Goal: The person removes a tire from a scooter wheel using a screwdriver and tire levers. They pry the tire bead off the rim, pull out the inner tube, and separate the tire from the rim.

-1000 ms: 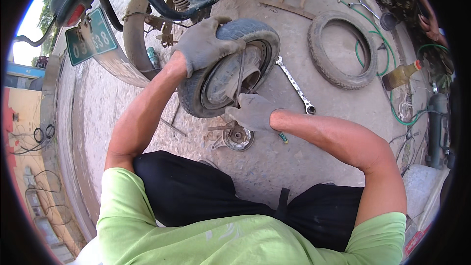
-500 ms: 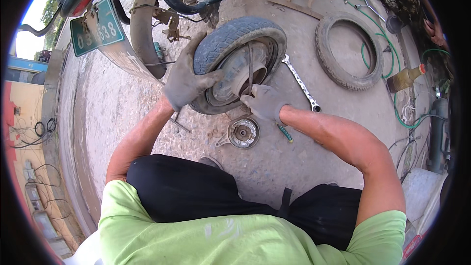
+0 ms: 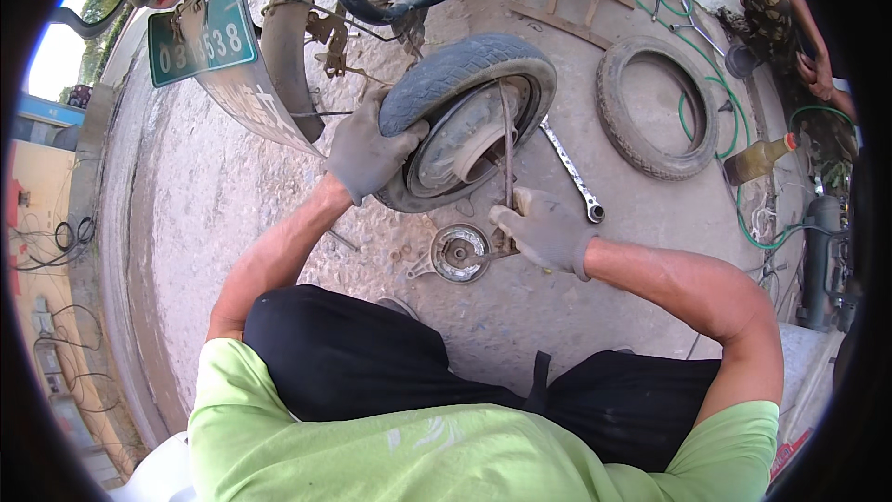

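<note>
A small scooter wheel with a dusty black tire (image 3: 465, 70) stands tilted in front of me, its grey metal hub (image 3: 448, 151) facing me. My left hand (image 3: 370, 151), in a grey glove, is closed on the tire's left edge. My gloved right hand (image 3: 544, 228) is closed around the lower end of a metal tire lever (image 3: 507, 139). The lever's upper end meets the tire's inner edge at the rim. Below that fist, a second dark bar (image 3: 491, 258) sticks out toward a round brake plate (image 3: 460, 246) on the ground; whether I hold it is unclear.
A motorbike's rear fender (image 3: 251, 102) and shock spring stand ahead on the left. A long wrench (image 3: 571, 167) lies right of the wheel, with a loose tire (image 3: 613, 112) beyond. Further right are a green hose (image 3: 743, 214), a bottle (image 3: 757, 163) and another person's hand (image 3: 818, 74).
My right hand has moved right and toward me, pulling the lever's lower end outward from the hub. The wheel and my left hand have shifted slightly right in view.
</note>
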The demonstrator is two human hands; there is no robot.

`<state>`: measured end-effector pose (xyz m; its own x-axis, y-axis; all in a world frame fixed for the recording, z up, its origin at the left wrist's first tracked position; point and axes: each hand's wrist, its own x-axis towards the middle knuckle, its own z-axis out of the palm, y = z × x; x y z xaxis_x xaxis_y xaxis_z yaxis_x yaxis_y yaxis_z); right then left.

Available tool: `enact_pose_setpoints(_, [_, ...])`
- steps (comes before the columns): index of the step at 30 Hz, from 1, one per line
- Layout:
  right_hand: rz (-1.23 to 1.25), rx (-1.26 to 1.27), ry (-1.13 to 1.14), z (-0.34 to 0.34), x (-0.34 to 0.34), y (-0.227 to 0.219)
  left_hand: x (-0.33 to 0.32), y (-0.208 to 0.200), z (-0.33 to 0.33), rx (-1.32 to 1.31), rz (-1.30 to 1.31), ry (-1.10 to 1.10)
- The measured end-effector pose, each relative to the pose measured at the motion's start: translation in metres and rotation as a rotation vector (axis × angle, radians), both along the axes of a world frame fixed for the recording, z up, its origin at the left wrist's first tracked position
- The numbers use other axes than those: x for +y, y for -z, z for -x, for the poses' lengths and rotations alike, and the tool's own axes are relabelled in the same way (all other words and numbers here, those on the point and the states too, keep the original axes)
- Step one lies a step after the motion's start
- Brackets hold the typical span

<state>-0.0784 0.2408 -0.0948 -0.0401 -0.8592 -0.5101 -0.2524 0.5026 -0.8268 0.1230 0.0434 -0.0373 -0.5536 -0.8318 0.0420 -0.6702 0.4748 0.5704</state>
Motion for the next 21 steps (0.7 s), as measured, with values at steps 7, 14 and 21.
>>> enact_pose_setpoints(7, [-0.091,-0.113,-0.277,0.004,0.064,-0.027,-0.016,-0.018,0.033,-0.106,-0.022,0.044])
enact_pose_setpoints(14, [0.178,0.076,-0.044,0.058,0.042,-0.086,-0.034,-0.026,0.063,-0.151,0.035,0.133])
enact_pose_setpoints(21, [0.286,0.296,-0.109,0.108,0.028,-0.126,-0.057,-0.026,0.088,-0.231,0.039,0.195])
